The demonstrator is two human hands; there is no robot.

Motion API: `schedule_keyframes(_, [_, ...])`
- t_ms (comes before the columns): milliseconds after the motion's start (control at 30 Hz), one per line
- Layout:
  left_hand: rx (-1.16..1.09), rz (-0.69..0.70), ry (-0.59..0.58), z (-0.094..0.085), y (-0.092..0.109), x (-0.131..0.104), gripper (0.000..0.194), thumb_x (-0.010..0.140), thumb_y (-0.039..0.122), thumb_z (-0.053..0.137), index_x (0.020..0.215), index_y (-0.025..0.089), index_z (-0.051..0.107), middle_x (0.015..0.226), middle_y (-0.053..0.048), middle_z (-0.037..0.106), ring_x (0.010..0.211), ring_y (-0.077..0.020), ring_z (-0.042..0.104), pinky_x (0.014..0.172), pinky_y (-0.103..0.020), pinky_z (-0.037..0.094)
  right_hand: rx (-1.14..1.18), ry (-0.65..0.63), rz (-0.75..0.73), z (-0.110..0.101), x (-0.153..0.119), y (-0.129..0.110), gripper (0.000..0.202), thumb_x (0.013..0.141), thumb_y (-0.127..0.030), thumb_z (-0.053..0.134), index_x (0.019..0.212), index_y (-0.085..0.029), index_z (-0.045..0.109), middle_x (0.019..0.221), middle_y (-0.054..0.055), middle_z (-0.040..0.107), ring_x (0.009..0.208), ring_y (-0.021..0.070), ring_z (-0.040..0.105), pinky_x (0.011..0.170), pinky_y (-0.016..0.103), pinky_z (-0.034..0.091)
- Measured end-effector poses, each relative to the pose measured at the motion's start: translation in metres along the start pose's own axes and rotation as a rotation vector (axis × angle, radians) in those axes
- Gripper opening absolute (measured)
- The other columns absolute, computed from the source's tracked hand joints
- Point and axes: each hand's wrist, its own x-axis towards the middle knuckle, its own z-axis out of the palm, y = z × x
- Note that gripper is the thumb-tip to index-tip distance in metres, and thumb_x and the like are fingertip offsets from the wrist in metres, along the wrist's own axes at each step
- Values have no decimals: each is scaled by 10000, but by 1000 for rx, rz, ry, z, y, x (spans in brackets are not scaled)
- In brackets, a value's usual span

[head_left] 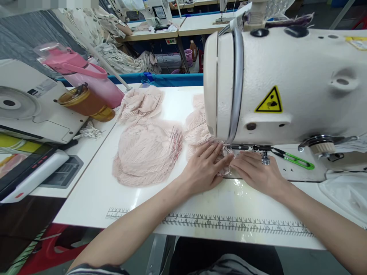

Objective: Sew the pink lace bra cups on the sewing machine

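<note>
Pale pink, rumpled fabric lies on the worktop by the sewing machine. Your left hand spreads its fingers over it; whether your right hand pinches it, I cannot tell.

Pale worktables with tan edges adjoin in the background.

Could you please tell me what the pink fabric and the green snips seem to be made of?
The pink fabric looks like matte lace or mesh, judging by its openwork pattern; the fibre cannot be told. The green snips have thin, dark blades, probably metal, and a smooth, bright handle, perhaps plastic or painted metal.
</note>
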Motion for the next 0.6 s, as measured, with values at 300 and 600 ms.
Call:
schedule_keyframes(300, [-40, 152, 171, 4, -4, -5, 282, 963, 191, 498, 1220, 157, 608, 1289, -62, 632, 1238, -190, 568, 1153, -432, 371, 58, 12, -13, -3, 3, 2, 125, 887, -118, 607, 807, -200, 657, 746, -47, 703, 708, 98, 640, 600, 254, 411])
schedule_keyframes(600, [-19, 161, 196, -3, -9, -5, 214, 974, 134, 448, 1069, 125, 639, 1165, -67, 700, 1157, -166, 628, 1130, -386, 416, 230, -16, -22, 3, -1, -7, 200, 895, -46, 539, 878, -202, 664, 933, -36, 736, 844, 103, 682, 905, 285, 539])
